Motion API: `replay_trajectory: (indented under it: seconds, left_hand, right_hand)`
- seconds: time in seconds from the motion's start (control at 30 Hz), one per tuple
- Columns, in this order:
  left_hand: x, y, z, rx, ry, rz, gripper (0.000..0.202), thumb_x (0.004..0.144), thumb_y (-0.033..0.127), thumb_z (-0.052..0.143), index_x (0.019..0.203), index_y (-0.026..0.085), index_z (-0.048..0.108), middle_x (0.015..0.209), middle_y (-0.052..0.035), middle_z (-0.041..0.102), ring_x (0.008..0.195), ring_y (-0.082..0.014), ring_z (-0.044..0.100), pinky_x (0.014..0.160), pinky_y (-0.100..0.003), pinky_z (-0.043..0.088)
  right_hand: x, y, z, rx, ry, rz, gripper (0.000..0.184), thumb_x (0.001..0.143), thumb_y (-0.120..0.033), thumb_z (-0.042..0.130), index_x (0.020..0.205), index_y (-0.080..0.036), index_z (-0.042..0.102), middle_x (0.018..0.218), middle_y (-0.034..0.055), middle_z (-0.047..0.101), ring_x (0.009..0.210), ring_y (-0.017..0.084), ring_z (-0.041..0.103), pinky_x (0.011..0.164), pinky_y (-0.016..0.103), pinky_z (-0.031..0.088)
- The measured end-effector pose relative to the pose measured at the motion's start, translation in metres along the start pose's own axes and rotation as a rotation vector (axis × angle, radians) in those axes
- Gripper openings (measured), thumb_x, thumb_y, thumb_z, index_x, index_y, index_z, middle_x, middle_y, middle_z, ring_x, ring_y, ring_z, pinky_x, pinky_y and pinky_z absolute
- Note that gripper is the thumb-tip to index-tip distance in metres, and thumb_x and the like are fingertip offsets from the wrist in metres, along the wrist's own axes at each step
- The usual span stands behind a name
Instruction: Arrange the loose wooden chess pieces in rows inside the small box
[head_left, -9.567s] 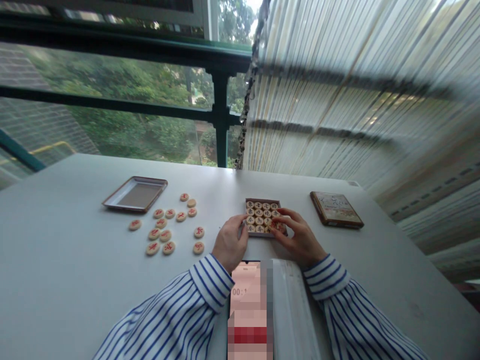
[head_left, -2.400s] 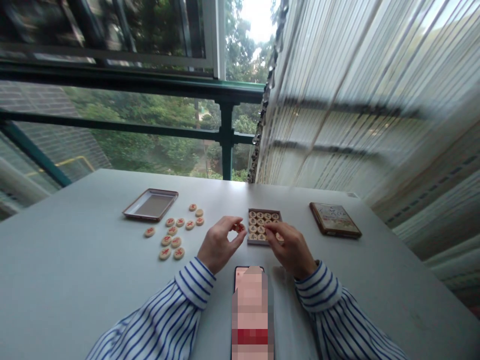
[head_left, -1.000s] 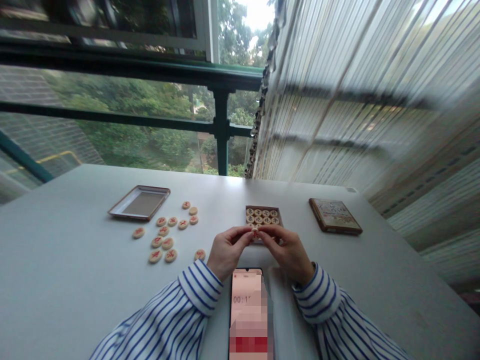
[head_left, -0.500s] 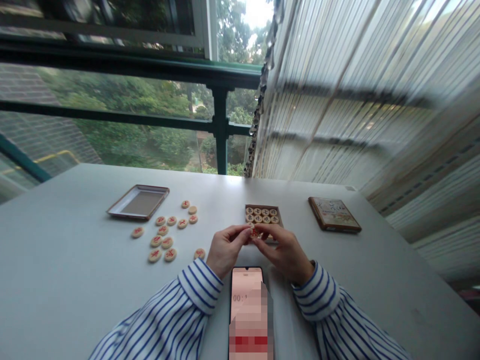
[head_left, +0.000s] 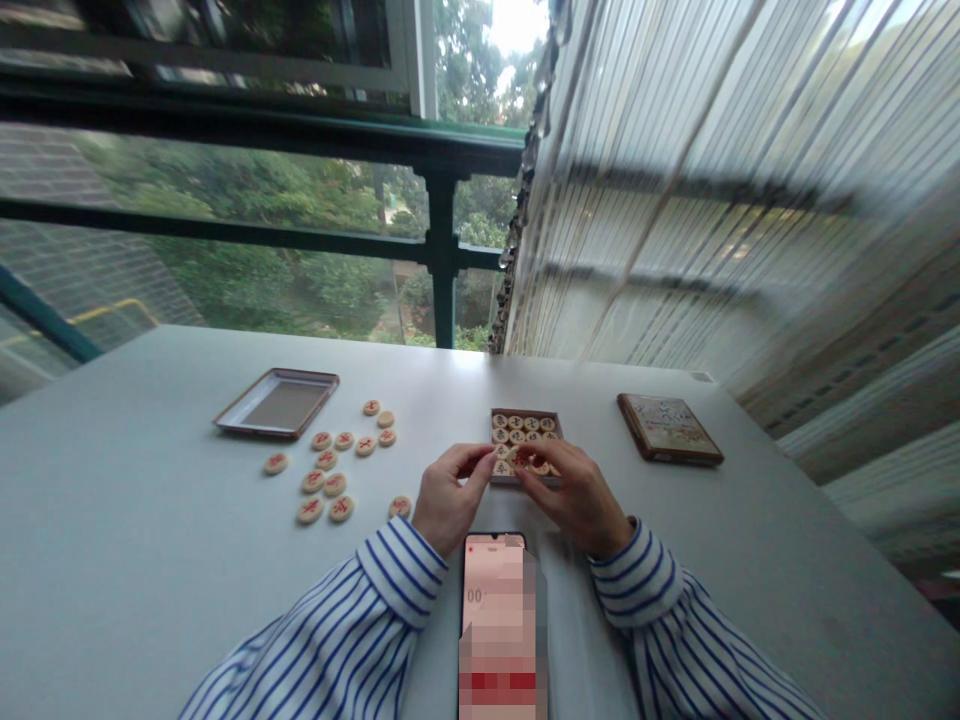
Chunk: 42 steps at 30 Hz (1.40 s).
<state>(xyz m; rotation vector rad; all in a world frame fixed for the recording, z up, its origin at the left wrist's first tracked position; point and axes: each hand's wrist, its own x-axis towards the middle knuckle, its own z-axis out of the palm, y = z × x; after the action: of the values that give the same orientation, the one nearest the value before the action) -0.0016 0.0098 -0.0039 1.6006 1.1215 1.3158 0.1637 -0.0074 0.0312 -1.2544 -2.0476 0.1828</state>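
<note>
My right hand (head_left: 574, 495) pinches a round wooden Chinese chess piece (head_left: 519, 458) with a red character, tilted above the near half of a shallow box (head_left: 525, 481). In the box, similar pieces stand in rows; the far rows bear dark characters, while my right fingers hide part of the near rows. My left hand (head_left: 452, 492) is closed by the box's left edge, thumb and index fingertips together. Whether anything is between them I cannot make out. To the left lie several loose pieces (head_left: 325, 460), mostly red-marked, one of them (head_left: 400, 507) close to my left wrist.
A tray-like open lid (head_left: 279, 404) lies at the far left of the white table (head_left: 165, 560). On the right is a closed flat box (head_left: 670, 429) with a printed cover. A phone (head_left: 495, 600) lies between my forearms. Window and string curtain border the far side.
My hands have parted slightly. The chess piece, earlier between both hands' fingertips, is now in my right fingers and a little further right. More of the box's near rows shows.
</note>
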Motion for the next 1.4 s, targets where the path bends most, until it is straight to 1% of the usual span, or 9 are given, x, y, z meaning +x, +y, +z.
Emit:
replay_trajectory:
  seconds: [0.17, 0.37, 0.53, 0.8, 1.03, 1.17, 1.4]
  left_hand:
    - [0.000, 0.003, -0.002, 0.166, 0.007, 0.064, 0.020, 0.079, 0.028, 0.052, 0.091, 0.015, 0.062, 0.086, -0.0047, 0.064, 0.076, -0.0127, 0.060, 0.068, -0.025, 0.050]
    - [-0.002, 0.001, -0.001, 0.246, -0.037, 0.083, 0.021, 0.079, 0.022, 0.050, 0.096, 0.014, 0.059, 0.089, -0.0060, 0.062, 0.075, -0.0127, 0.059, 0.066, -0.025, 0.052]
    - [-0.004, -0.002, 0.001, 0.247, -0.060, 0.073, 0.022, 0.079, 0.023, 0.049, 0.098, 0.014, 0.058, 0.090, -0.0072, 0.061, 0.076, -0.0134, 0.059, 0.065, -0.026, 0.052]
    - [-0.003, -0.002, 0.002, 0.270, -0.067, 0.068, 0.022, 0.078, 0.020, 0.049, 0.097, 0.014, 0.058, 0.090, -0.0073, 0.062, 0.075, -0.0135, 0.060, 0.066, -0.026, 0.052]
    - [-0.004, -0.004, 0.003, 0.281, -0.080, 0.051, 0.022, 0.078, 0.019, 0.049, 0.098, 0.014, 0.057, 0.090, -0.0075, 0.062, 0.075, -0.0135, 0.060, 0.068, -0.026, 0.051]
    - [-0.004, -0.003, 0.002, 0.283, -0.089, 0.052, 0.023, 0.078, 0.018, 0.049, 0.099, 0.013, 0.057, 0.090, -0.0079, 0.061, 0.076, -0.0134, 0.060, 0.069, -0.026, 0.051]
    - [-0.004, -0.003, 0.002, 0.281, -0.073, 0.070, 0.022, 0.077, 0.018, 0.050, 0.097, 0.014, 0.057, 0.088, -0.0071, 0.062, 0.073, -0.0135, 0.059, 0.067, -0.027, 0.051]
  right_hand:
    - [0.000, 0.006, 0.000, -0.055, 0.000, 0.015, 0.019, 0.078, -0.026, 0.055, 0.096, -0.020, 0.058, 0.088, 0.0037, 0.064, 0.082, 0.017, 0.058, 0.073, 0.029, 0.043]
    - [0.000, 0.011, 0.000, -0.128, -0.012, 0.027, 0.021, 0.077, -0.026, 0.056, 0.097, -0.020, 0.058, 0.092, 0.0044, 0.064, 0.086, 0.017, 0.057, 0.076, 0.031, 0.041]
    - [0.000, 0.013, 0.000, -0.188, 0.004, 0.029, 0.021, 0.076, -0.027, 0.056, 0.096, -0.020, 0.059, 0.101, 0.0072, 0.062, 0.097, 0.020, 0.054, 0.081, 0.035, 0.039]
    - [-0.002, 0.021, 0.007, -0.214, 0.002, 0.029, 0.022, 0.074, -0.030, 0.057, 0.093, -0.020, 0.062, 0.110, 0.0102, 0.058, 0.103, 0.024, 0.051, 0.088, 0.042, 0.037]
    - [-0.003, 0.020, 0.009, -0.199, -0.068, 0.061, 0.020, 0.077, -0.031, 0.054, 0.093, -0.021, 0.061, 0.119, 0.0101, 0.052, 0.111, 0.025, 0.046, 0.096, 0.050, 0.027]
    - [-0.004, 0.022, 0.010, -0.178, -0.093, 0.092, 0.020, 0.077, -0.033, 0.053, 0.093, -0.022, 0.060, 0.121, 0.0090, 0.050, 0.113, 0.024, 0.045, 0.097, 0.053, 0.023]
    - [-0.004, 0.024, 0.011, -0.149, -0.093, 0.089, 0.020, 0.078, -0.034, 0.052, 0.091, -0.021, 0.061, 0.122, 0.0103, 0.050, 0.114, 0.025, 0.044, 0.097, 0.056, 0.022]
